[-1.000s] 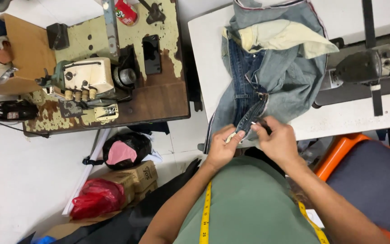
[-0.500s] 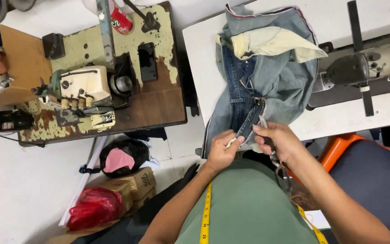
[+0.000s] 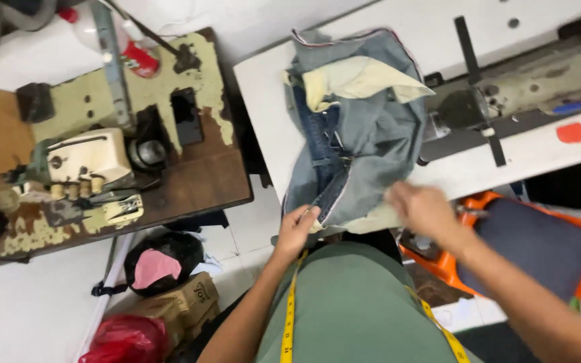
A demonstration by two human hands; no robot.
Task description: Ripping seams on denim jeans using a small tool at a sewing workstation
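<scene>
Where the view begins at the far left, an old cream sewing machine point(image 3: 85, 158) sits on a worn wooden table point(image 3: 196, 181) with flaking pale paint, and a red-capped bottle point(image 3: 136, 57) stands near that table's back edge. Below the table, on the white floor, lie a black bag with a pink patch point(image 3: 159, 262), a brown cardboard box point(image 3: 183, 302) and a red plastic bag point(image 3: 126, 339).

Towards the middle, a white work table point(image 3: 263, 101) carries a pair of blue jeans point(image 3: 358, 134), bunched up with the pale pocket lining point(image 3: 358, 81) turned out on top; the lower hem hangs over the near edge of the table. The left hand point(image 3: 296, 232) grips that lower edge of the jeans, its fingers point(image 3: 307, 215) curled and pinching the denim against the thumb. A yellow measuring tape point(image 3: 289, 316) hangs around the person's neck over a green shirt point(image 3: 358, 309).

Just to the right, the right hand point(image 3: 425, 208) hovers close by the jeans' lower right edge; it is blurred, so whether its fingers are spread or closed on anything cannot be told, nor whether it touches the cloth. Further right, a grey industrial sewing machine point(image 3: 506, 94) lies across the white table, and below it an orange chair with a dark cushion point(image 3: 539, 249) stands beside the person
</scene>
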